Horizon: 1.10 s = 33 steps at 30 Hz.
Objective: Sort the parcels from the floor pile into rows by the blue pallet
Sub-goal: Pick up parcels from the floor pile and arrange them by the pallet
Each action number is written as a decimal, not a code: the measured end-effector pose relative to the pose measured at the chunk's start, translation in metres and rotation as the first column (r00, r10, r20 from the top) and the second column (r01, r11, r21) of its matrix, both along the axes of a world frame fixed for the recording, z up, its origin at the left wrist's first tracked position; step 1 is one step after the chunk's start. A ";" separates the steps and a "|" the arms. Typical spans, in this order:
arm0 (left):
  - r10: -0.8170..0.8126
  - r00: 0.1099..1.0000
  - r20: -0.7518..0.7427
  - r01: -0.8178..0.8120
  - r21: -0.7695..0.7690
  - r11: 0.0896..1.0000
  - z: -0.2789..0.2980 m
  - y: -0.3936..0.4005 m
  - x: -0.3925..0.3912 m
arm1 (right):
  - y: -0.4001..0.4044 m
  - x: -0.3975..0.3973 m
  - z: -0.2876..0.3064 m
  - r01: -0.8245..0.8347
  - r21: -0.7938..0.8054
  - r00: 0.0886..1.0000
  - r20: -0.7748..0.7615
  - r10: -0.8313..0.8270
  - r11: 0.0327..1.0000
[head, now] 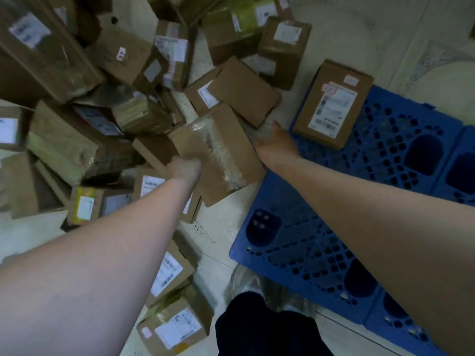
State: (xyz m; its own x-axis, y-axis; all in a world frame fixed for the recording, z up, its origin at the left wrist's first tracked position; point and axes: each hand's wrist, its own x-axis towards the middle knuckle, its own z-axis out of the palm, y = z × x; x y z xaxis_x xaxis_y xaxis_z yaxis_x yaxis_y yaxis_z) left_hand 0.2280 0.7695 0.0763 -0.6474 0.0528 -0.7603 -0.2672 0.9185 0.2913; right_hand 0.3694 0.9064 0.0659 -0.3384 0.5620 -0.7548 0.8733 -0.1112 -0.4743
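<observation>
A brown cardboard parcel point(218, 152) with clear tape along its top is held just above the floor, beside the blue pallet point(334, 227). My left hand point(186, 169) grips its near left edge. My right hand point(276, 142) reaches to the parcel's far right corner, fingers loosely spread; whether it touches is blurred. One labelled parcel point(331, 104) lies on the pallet's far corner. The floor pile point(102, 98) of brown boxes fills the left and top of the view.
More labelled boxes point(174, 327) lie by my left leg at the bottom. Pale tiled floor point(385, 34) shows at the top right and in a strip between pile and pallet. My dark trouser leg and plastic-covered shoe point(257, 286) stand at the pallet's near edge.
</observation>
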 end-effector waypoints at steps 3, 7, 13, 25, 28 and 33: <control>0.159 0.979 0.126 -0.167 0.052 0.985 -0.070 -0.020 -0.003 | -0.030 -0.011 -0.030 0.005 -0.160 0.999 -0.043 -0.012 0.987; 0.271 0.935 0.228 -0.308 0.143 0.941 -0.074 -0.026 -0.005 | -0.040 -0.008 -0.018 0.265 -0.288 0.950 -0.083 -0.300 0.920; 0.360 0.920 0.158 -0.383 0.157 0.910 0.115 -0.002 -0.001 | -0.023 0.023 0.128 0.347 -0.289 0.922 -0.071 -0.382 0.892; 0.235 0.866 0.441 -0.333 0.159 0.929 0.209 0.000 0.096 | -0.018 0.146 0.197 0.724 -0.421 0.622 0.055 -0.781 0.546; 0.192 0.862 0.470 -0.293 0.151 0.944 0.190 -0.008 0.114 | -0.031 0.166 0.178 0.764 -0.413 0.573 0.082 -0.815 0.496; 0.136 0.858 0.495 -0.241 0.156 0.958 0.185 -0.007 0.136 | -0.045 0.185 0.171 0.782 -0.395 0.575 0.161 -0.802 0.481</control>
